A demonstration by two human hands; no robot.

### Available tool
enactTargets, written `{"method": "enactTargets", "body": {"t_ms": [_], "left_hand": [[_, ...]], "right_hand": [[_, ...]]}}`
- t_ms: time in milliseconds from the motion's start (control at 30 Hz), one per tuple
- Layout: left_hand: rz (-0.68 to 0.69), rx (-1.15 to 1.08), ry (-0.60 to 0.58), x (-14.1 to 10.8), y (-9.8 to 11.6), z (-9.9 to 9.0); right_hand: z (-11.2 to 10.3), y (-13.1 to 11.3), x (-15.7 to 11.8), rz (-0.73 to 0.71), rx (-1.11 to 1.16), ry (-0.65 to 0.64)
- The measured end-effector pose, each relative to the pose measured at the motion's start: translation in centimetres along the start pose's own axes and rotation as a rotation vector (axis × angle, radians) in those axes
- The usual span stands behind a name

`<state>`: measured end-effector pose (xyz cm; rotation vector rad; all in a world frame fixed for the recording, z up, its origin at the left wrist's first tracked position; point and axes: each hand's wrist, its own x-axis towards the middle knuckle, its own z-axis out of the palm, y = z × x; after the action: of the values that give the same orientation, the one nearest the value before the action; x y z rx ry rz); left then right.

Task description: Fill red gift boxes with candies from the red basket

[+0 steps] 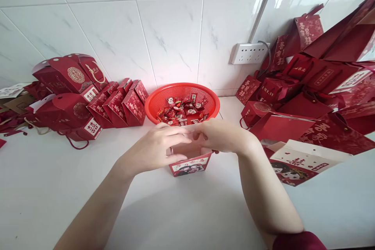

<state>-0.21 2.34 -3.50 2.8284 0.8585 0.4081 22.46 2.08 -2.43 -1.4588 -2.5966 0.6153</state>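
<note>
A small red and white paper gift box (191,167) with cartoon figures on its front stands upright on the white table, its top open toward me. My left hand (159,146) is at its left side, thumb along the near rim and fingers across the opening to the far flap. My right hand (219,134) grips the far right part of the rim, fingers bent over the flap. The box's pale inside shows between my hands; its far side is mostly hidden. Just behind stands a red plastic basket (152,103) holding several red-wrapped candies (187,110).
Closed red candy boxes (133,107) stand in a row left of the basket, beside stacked red gift boxes (68,76). Many red boxes and bags (316,78) are piled at the right. A white and red box (299,164) lies nearer me. A power strip (249,53) is on the tiled wall.
</note>
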Motion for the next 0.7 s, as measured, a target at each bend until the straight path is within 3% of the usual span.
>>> {"method": "enactTargets", "body": {"t_ms": [133, 233, 300, 400, 533, 700], "left_hand": [[-0.035, -0.03, -0.047, 0.0, 0.3, -0.4], [-0.023, -0.13, -0.113, 0.3, 0.0, -0.3], [0.026, -0.207, -0.158, 0.5, -0.4, -0.1], [0.05, -0.277, -0.181, 0.6, -1.0, 0.2], [0.044, -0.311, -0.199, 0.4, -1.2, 0.4], [-0.023, -0.332, -0.195, 0.0, -1.0, 0.2]], "right_hand": [[-1.5, 0.9, -1.2, -0.054, 0.234, 0.014], [-3.3, 2.4, -0.9, 0.075, 0.231, 0.235], [-4.4, 3.7, 0.9, 0.192, 0.106, 0.308], [-5.1, 5.7, 5.8, 0.298, -0.073, 0.168], [-4.1, 7.9, 13.1, 0.375, -0.163, 0.026], [-2.6, 9.7, 18.6, 0.437, -0.211, -0.155]]}}
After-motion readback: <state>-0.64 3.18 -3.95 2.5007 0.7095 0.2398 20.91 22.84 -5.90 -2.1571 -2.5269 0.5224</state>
